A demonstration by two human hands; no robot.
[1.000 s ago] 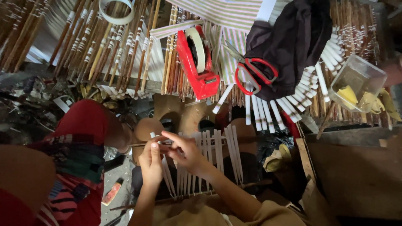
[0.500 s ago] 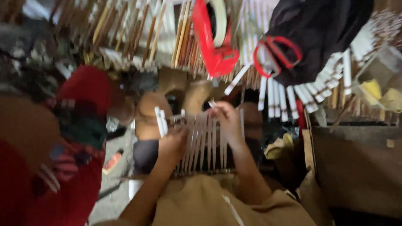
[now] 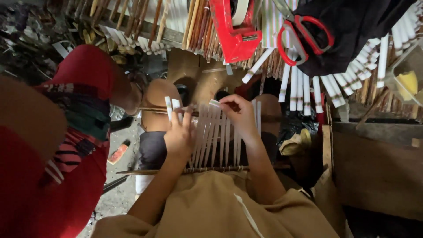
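Observation:
Across my lap lies a row of thin white strips point(image 3: 220, 136), fanned side by side and fixed at their near ends to a brown stick point(image 3: 207, 169). My left hand point(image 3: 178, 134) rests on the left side of the row and pinches two short white strips point(image 3: 172, 105) that stand up beside a thin crosswise stick point(image 3: 154, 109). My right hand point(image 3: 238, 114) grips the far end of one strip at the top of the row between thumb and fingers.
A low bench ahead holds many bamboo sticks point(image 3: 194, 22), white-wrapped sticks point(image 3: 304, 90), a red tape dispenser point(image 3: 233, 31), red-handled scissors point(image 3: 299, 35), dark cloth point(image 3: 352, 31) and a clear tub point(image 3: 405, 75). A person in red point(image 3: 66, 132) sits close at my left. A wooden box point(image 3: 379, 167) stands at my right.
The view has dropped and steadied, so the bench has slid toward the top. My hands moved from a small piece held together to the strip row, left hand low, right hand at the far ends.

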